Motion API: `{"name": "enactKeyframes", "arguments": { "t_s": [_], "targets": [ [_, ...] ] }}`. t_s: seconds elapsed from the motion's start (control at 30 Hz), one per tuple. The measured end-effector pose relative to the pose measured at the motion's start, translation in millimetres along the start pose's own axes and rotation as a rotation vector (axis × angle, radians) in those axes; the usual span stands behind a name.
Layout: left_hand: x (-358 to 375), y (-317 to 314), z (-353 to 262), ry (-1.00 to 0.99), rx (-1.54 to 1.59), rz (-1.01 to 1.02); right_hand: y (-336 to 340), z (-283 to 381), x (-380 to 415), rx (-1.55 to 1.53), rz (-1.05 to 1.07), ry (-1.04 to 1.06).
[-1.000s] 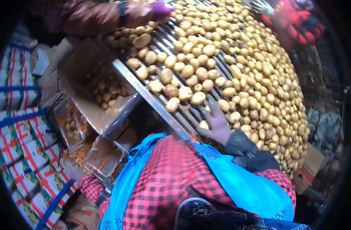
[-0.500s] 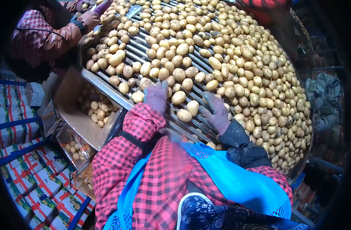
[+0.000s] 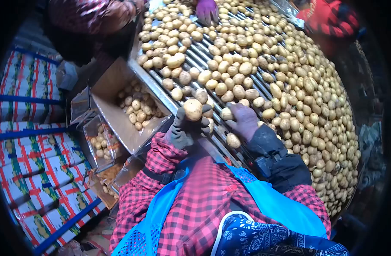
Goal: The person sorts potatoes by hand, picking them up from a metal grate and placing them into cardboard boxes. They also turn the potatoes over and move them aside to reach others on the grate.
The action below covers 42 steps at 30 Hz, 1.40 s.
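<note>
My left hand (image 3: 183, 128), in a grey glove, is raised at the near edge of the roller table (image 3: 153, 83) and grips a yellow potato (image 3: 193, 109). My right hand (image 3: 243, 120), in a purple glove, rests palm down on the potatoes (image 3: 264, 68) that cover the rollers, beside one potato (image 3: 232, 140) at the table's near rail. I cannot tell whether its fingers hold any potato. An open cardboard box (image 3: 108, 109) partly filled with potatoes sits just left of the table, below my left hand.
Another person's purple-gloved hand (image 3: 207, 9) works the far end of the table, their patterned sleeve (image 3: 93, 17) at top left. A red-sleeved person (image 3: 332, 21) stands at top right. Printed cartons (image 3: 29, 149) are stacked at left. Smaller potato boxes (image 3: 99, 143) sit below.
My left hand has lifted off the rollers and now holds a potato up. My right hand stays on the potatoes. The view has shifted left and the other person's hand moved right.
</note>
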<state>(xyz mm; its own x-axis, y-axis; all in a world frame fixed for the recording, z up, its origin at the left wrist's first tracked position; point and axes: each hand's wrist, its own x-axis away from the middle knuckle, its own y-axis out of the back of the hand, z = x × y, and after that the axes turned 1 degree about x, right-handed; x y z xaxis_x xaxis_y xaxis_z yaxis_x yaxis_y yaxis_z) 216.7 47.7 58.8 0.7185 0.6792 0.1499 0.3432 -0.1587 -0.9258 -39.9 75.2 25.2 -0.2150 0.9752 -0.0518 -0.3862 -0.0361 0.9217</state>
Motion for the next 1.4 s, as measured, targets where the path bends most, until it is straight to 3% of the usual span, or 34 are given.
{"name": "enactKeyframes", "arguments": {
  "t_s": [0.03,0.1,0.13,0.17,0.2,0.23,0.27,0.3,0.37,0.43,0.5,0.53,0.6,0.67,0.73,0.83,0.9,0.97,1.0,1.07,1.13,1.17,1.2,1.23,1.3,1.37,1.4],
  "targets": [
    [5.7,-7.9,-3.3,-0.032,-0.052,-0.104,5.9,0.0,2.3,-0.108,0.041,-0.091],
    [14.5,21.3,-5.5,0.041,0.033,-0.104,4.7,-3.2,7.9,-0.475,-0.005,-0.210],
    [22.5,28.1,-11.3,-0.002,0.030,-0.206,11.2,1.4,9.1,-0.966,0.091,-0.321],
    [29.1,34.9,-16.6,-0.035,0.031,-0.302,15.7,5.1,12.8,-0.954,0.102,-0.324],
    [30.6,41.7,-20.0,-0.171,0.238,-0.379,19.8,9.7,17.5,-1.435,0.149,-0.433],
    [39.5,61.6,-31.7,-0.194,0.388,-0.117,24.3,13.4,20.0,-1.917,0.182,-0.535],
    [45.4,62.8,-39.9,-0.292,0.503,-0.276,28.1,17.1,18.3,-2.043,0.224,-0.619],
    [53.2,50.8,-47.3,-0.326,0.369,-0.546,30.8,25.4,17.7,-2.047,0.177,-0.615],
    [72.3,40.0,-53.8,-0.211,0.000,-0.672,40.3,38.9,7.3,-2.160,0.329,-0.494],
    [74.8,-19.3,-67.6,-0.141,-0.558,-0.486,33.0,52.3,1.5,-2.160,0.260,-0.678],
    [73.6,-123.4,-86.1,-0.041,-0.981,-0.405,28.6,56.1,-13.3,-2.315,0.601,-0.349],
    [69.0,-150.6,-88.4,-0.209,-1.352,-0.215,27.3,65.6,-17.9,-2.228,0.659,-0.292],
    [60.2,-205.7,-83.5,-0.308,-1.745,0.112,26.8,92.0,-22.0,-1.818,0.663,-0.196],
    [45.2,-241.4,-61.4,-0.320,-1.917,0.362,15.1,115.2,-20.3,-1.273,0.554,-0.023],
    [31.4,-245.9,-43.0,-0.355,-2.019,0.522,9.7,124.2,-5.7,-0.935,0.424,0.080],
    [24.6,-246.0,-39.7,-0.316,-1.995,0.638,7.2,117.7,6.2,-0.799,0.384,0.026],
    [27.0,-245.9,-45.3,-0.257,-1.967,0.695,21.5,103.6,11.6,-0.844,0.372,-0.094],
    [36.4,-247.9,-51.1,-0.197,-1.927,0.724,45.7,95.9,24.6,-1.118,0.374,-0.345],
    [40.3,-249.3,-55.0,-0.173,-1.902,0.731,29.0,68.6,46.9,-1.035,0.248,-0.359],
    [47.3,-253.1,-67.8,-0.118,-1.845,0.709,64.2,74.0,45.5,-1.095,0.054,-0.362],
    [55.6,-261.4,-81.6,-0.048,-1.788,0.646,21.2,26.5,70.4,-0.963,-0.190,-0.478],
    [61.0,-266.8,-89.7,-0.017,-1.746,0.576,27.1,21.4,66.6,-0.958,-0.208,-0.491],
    [62.3,-272.8,-96.5,-0.008,-1.696,0.493,39.5,11.3,61.3,-0.595,-0.255,-0.406],
    [68.4,-279.4,-102.6,0.001,-1.635,0.367,52.7,-2.2,55.0,-0.231,-0.285,-0.317],
    [75.3,-290.2,-110.0,0.005,-1.449,0.002,80.4,-28.3,41.0,-0.003,-0.129,-0.445],
    [69.0,-273.9,-115.2,-0.110,-1.270,-0.349,66.5,-100.8,20.2,0.325,-0.357,-0.298],
    [64.5,-264.2,-114.6,-0.164,-1.209,-0.471,72.0,-116.2,6.7,0.363,-0.181,-0.475]
  ]
}}
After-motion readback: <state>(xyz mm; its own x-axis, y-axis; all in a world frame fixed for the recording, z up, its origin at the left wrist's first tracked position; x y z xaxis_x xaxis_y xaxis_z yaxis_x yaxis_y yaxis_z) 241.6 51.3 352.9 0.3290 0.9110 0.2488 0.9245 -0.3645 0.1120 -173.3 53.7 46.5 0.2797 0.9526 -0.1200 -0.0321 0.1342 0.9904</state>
